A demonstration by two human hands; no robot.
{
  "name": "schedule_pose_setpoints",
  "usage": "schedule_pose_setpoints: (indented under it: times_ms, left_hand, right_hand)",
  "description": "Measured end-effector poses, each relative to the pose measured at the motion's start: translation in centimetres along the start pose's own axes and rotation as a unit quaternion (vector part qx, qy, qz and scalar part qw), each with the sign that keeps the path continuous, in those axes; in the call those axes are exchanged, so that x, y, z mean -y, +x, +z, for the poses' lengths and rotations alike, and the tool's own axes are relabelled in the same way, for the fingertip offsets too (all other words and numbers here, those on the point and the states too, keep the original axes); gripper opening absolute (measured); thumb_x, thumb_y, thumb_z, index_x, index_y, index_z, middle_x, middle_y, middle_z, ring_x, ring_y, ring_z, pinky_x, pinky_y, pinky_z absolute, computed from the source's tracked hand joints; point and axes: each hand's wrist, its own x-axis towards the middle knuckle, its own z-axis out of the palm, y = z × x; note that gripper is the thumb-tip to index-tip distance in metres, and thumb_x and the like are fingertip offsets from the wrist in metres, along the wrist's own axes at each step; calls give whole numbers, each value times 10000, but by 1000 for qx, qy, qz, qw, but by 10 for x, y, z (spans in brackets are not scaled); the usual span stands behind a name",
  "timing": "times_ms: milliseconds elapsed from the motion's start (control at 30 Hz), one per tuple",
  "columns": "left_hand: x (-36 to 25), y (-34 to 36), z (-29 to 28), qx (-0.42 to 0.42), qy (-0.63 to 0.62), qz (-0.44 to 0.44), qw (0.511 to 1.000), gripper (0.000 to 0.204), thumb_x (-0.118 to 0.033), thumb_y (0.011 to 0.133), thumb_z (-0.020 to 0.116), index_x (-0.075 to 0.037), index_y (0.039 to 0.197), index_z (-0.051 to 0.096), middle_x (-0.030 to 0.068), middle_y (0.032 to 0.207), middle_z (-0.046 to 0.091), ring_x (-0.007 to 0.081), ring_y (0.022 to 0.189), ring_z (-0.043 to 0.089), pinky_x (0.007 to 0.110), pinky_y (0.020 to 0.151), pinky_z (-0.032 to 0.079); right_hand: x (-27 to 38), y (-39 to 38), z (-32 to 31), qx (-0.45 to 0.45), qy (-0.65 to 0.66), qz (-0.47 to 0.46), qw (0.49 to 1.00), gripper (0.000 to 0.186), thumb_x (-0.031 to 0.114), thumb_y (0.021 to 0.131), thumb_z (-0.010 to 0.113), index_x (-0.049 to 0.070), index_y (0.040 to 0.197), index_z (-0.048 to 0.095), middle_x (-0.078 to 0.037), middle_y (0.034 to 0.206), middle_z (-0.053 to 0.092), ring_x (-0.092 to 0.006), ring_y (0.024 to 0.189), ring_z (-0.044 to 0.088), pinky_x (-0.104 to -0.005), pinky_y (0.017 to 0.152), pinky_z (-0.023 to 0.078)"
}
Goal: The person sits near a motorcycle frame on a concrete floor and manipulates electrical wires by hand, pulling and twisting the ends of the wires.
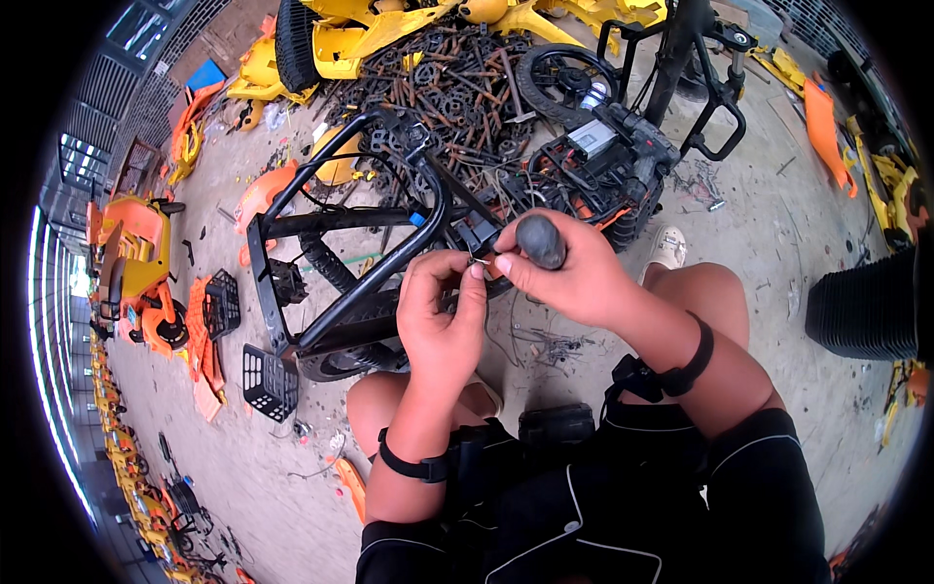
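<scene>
My left hand (440, 316) is closed, thumb and forefinger pinching a small thin metal-coloured piece (481, 261). My right hand (579, 277) is wrapped round a tool with a thick, dark, rounded handle (541, 241). The handle's end faces up, and its working end is hidden. The tip of my right thumb is close beside the small piece. Just beyond both hands stands a black tubular vehicle frame (336, 316) with cables along it. A small black box-like part (477, 234) sits on the frame behind my fingers.
Behind the frame lies a heap of rusty metal parts (443, 107). A wheeled assembly with a motor and wiring (593, 146) is at the right of it. Black plastic baskets (269, 382) and orange panels (204, 341) lie left. Stacked black bins (864, 304) stand right.
</scene>
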Motion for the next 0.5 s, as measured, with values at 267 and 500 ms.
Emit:
schedule_pose_setpoints:
  times_ms: [267,500]
  left_hand:
    - [-2,-3,4,16,-35,-12,999,150,17,896,697,-2,1028,628,78,999,622,129,827,627,265,732,543]
    - [-12,0,0,85,-31,-38,995,122,-29,920,689,1,1036,666,99,1014,670,180,917,647,307,822,531]
  right_hand:
    - [-1,-4,4,-73,-306,-322,893,257,153,805,806,54,1003,675,-89,939,661,-263,729,684,-347,631,561]
    - [-3,-4,-1,-33,-203,-283,937,206,95,803,782,53,974,673,-85,927,665,-258,785,683,-340,671,547]
